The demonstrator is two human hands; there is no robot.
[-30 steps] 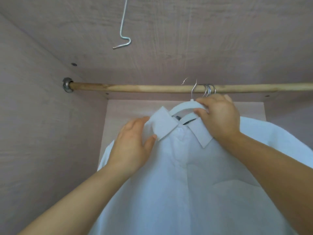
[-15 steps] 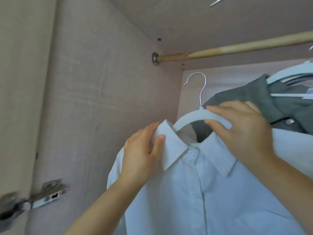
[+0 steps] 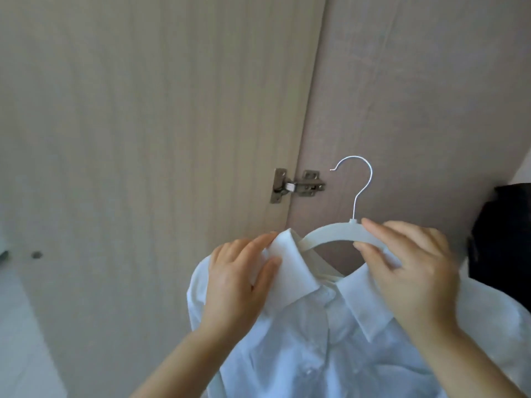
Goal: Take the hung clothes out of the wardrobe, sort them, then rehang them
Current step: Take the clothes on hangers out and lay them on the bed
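Head view: right hand (image 3: pixel 411 271) is gripping the white hanger (image 3: pixel 330 235) just beside its hook, fingers curled over the bar. Left hand (image 3: pixel 238 282) is pinching the collar of the white shirt (image 3: pixel 316 354). Shirt is hanging on the hanger, hook in free air, in front of the wardrobe door's hinge (image 3: pixel 296 185).

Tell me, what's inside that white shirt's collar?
A white hanger: its curved neck and metal hook stick out above the collar. Its shoulder arms are covered by the shirt, and the right hand grips part of it.
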